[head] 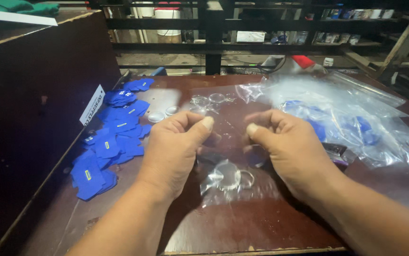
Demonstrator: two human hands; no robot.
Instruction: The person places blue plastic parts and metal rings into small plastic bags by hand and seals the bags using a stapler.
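Clear plastic bag pinched at its top edge between both hands, above a dark wooden table.

Thin and glossy, the small bag hangs crumpled between the left hand and the right hand, each thumb pressed against its curled fingers on the film; through it show a round clear disc and a metal ring (both blurred at the edges). Its lower part rests on the table just under the hands. To the left lies a spread of small blue cloth patches, well apart from the hands, with a few more clear discs beyond them. To the right sit larger clear bags holding more blue pieces.
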